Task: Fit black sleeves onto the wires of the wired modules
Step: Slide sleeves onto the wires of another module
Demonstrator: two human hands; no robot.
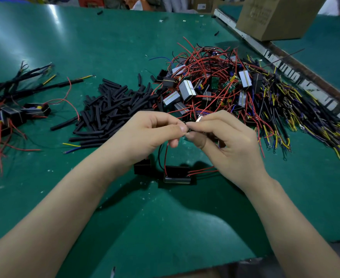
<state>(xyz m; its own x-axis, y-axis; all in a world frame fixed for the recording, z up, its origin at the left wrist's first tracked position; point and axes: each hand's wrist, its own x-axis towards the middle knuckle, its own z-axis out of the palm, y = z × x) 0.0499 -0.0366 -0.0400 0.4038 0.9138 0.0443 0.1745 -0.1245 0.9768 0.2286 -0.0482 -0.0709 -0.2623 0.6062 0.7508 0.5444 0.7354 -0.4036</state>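
My left hand (pixel 151 133) and my right hand (pixel 223 137) meet fingertip to fingertip above the green table, both pinching the thin wires of one module. Red and black wires (pixel 166 155) hang from my fingers down to a black module (pixel 177 174) lying on the table, with a second black block (pixel 142 166) beside it under my left wrist. Something small and black sits between my fingertips; whether it is a sleeve I cannot tell. A heap of black sleeves (pixel 112 111) lies behind my left hand. A tangle of wired modules (pixel 209 85) lies behind my right hand.
Modules with sleeved wires (pixel 14 105) lie at the far left. Yellow, blue and black leads (pixel 297 117) fan out on the right. A cardboard box (pixel 275 17) stands at the back right beside a strip (pixel 281 65) dividing the tables. The table's near edge (pixel 185 265) is close to me.
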